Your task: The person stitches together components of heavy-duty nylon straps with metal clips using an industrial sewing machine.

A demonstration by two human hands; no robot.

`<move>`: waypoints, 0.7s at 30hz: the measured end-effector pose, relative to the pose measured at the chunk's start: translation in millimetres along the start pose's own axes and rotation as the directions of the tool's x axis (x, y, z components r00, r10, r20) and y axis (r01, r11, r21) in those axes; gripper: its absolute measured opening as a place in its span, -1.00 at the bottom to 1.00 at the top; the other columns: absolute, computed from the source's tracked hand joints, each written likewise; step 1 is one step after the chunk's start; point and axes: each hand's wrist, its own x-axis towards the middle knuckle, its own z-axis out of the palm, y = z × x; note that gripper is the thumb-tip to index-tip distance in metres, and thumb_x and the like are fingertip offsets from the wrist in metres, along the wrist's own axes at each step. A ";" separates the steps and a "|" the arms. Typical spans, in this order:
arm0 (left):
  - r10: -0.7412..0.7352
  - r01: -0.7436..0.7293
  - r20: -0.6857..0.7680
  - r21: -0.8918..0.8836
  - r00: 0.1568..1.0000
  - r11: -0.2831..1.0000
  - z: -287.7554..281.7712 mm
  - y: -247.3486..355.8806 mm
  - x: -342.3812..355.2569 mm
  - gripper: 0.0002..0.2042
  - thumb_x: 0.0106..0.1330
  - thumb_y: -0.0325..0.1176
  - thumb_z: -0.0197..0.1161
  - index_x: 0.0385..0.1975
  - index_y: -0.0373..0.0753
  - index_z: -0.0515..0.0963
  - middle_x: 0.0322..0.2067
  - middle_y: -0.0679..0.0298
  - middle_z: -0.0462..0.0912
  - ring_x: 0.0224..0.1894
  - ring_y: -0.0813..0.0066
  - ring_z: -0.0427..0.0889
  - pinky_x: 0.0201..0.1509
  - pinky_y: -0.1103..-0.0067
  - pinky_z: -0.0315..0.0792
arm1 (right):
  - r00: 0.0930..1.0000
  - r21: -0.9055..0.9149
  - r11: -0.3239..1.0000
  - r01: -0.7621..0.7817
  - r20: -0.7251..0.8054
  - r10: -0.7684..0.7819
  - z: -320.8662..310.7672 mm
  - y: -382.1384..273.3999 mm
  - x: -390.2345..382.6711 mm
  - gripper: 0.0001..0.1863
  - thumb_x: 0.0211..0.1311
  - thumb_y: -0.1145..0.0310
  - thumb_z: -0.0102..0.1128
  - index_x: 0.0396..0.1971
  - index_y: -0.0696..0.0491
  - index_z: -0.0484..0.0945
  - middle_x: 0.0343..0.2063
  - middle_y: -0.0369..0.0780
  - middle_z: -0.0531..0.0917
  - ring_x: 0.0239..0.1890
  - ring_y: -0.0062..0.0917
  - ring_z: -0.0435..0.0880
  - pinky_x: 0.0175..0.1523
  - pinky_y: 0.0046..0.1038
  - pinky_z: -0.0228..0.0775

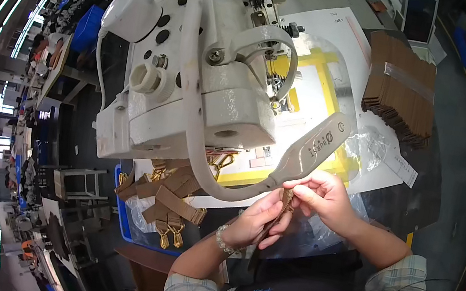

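Both hands are together below the lamp head of a white industrial sewing machine (202, 109). My left hand (256, 223) holds a narrow brown piece (285, 207), perhaps a strap, upright with its fingers curled round it. My right hand (325, 201) pinches the upper end of the same piece between thumb and finger. The grey oval lamp head (313, 146) on a bent arm hangs just above my fingers. To the left, brown straps (177, 204) with gold-coloured metal clasps (169, 234) lie heaped in a blue tray (124, 213).
A lit white board (367, 174) with yellow tape lies under the needle area. A banded stack of brown pieces (399, 93) and crumpled plastic (361, 151) are at the right, a screen device (418, 16) behind them. An open cardboard box (142, 266) sits below left; workbenches line the far left.
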 end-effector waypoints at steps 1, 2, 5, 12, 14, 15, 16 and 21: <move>0.013 -0.013 -0.036 0.022 0.999 1.000 4.8 2.9 0.7 -0.66 0.47 -0.13 -0.24 0.08 -0.20 0.16 -0.35 0.17 0.39 -0.79 0.67 0.17 -0.80 0.78 0.21 | 1.000 -0.014 1.000 -0.006 -0.005 0.006 -0.7 0.1 0.1 -0.79 0.33 0.41 0.03 -0.13 0.15 0.55 -0.47 -0.26 0.60 -0.52 -0.75 0.49 -0.44 -0.71 0.29; 0.027 -0.024 -0.071 0.045 0.997 0.999 6.5 4.1 1.4 -0.69 0.49 -0.17 -0.29 0.06 -0.22 0.17 -0.50 0.25 0.35 -0.80 0.66 0.17 -0.77 0.78 0.20 | 1.000 -0.027 1.000 -0.011 -0.010 0.011 -1.2 0.2 0.1 -0.79 0.35 0.40 0.01 -0.15 0.16 0.55 -0.53 -0.28 0.58 -0.59 -0.76 0.44 -0.46 -0.73 0.25; 0.028 -0.028 -0.023 0.008 0.999 1.000 1.2 -0.1 0.7 -0.69 0.49 -0.18 -0.30 0.05 -0.23 0.17 -0.50 0.25 0.35 -0.80 0.67 0.15 -0.77 0.79 0.19 | 1.000 -0.024 1.000 -0.015 -0.024 0.015 -0.6 -1.1 0.3 -0.78 0.36 0.38 -0.02 -0.16 0.16 0.56 -0.55 -0.30 0.56 -0.61 -0.77 0.41 -0.47 -0.73 0.24; 0.030 -0.030 -0.031 0.011 0.999 1.000 1.4 1.2 0.9 -0.70 0.49 -0.18 -0.31 0.04 -0.22 0.18 -0.54 0.26 0.33 -0.81 0.66 0.15 -0.77 0.79 0.19 | 1.000 -0.020 1.000 -0.008 -0.009 0.008 -0.6 -1.0 0.8 -0.77 0.37 0.38 -0.04 -0.16 0.16 0.56 -0.54 -0.29 0.56 -0.60 -0.77 0.41 -0.45 -0.73 0.25; 0.037 -0.038 0.023 0.029 0.999 0.999 -5.6 -3.1 1.2 -0.67 0.48 -0.13 -0.26 0.06 -0.21 0.13 -0.42 0.20 0.38 -0.82 0.66 0.13 -0.83 0.77 0.20 | 1.000 -0.026 1.000 0.001 -0.002 -0.001 -0.2 -1.0 0.5 -0.77 0.38 0.38 -0.04 -0.16 0.16 0.56 -0.53 -0.29 0.57 -0.60 -0.77 0.41 -0.46 -0.73 0.24; 0.037 -0.037 0.023 0.028 0.999 0.999 -5.0 -3.0 1.2 -0.67 0.48 -0.13 -0.26 0.06 -0.21 0.13 -0.42 0.20 0.38 -0.82 0.66 0.13 -0.83 0.77 0.20 | 1.000 -0.025 1.000 0.000 -0.003 0.000 -0.7 -1.2 0.4 -0.77 0.38 0.38 -0.04 -0.16 0.16 0.56 -0.53 -0.29 0.57 -0.60 -0.77 0.41 -0.46 -0.73 0.24; 0.028 -0.028 -0.002 0.028 1.000 0.999 -3.7 -2.5 1.2 -0.66 0.48 -0.13 -0.25 0.10 -0.20 0.10 -0.48 0.21 0.36 -0.83 0.65 0.14 -0.82 0.77 0.20 | 1.000 -0.030 1.000 0.000 0.003 0.000 -1.4 -1.5 0.3 -0.77 0.37 0.39 -0.03 -0.15 0.17 0.55 -0.52 -0.29 0.57 -0.58 -0.77 0.42 -0.44 -0.73 0.26; 0.016 -0.016 -0.007 0.016 1.000 1.000 -3.6 -1.5 1.2 -0.58 0.48 -0.15 -0.25 0.24 -0.17 0.00 -0.61 0.25 0.29 -0.84 0.62 0.16 -0.81 0.75 0.21 | 1.000 0.008 1.000 0.029 -0.004 -0.029 2.5 -2.7 -0.5 -0.80 0.32 0.47 0.02 -0.12 0.19 0.52 -0.47 -0.29 0.58 -0.52 -0.78 0.46 -0.37 -0.73 0.34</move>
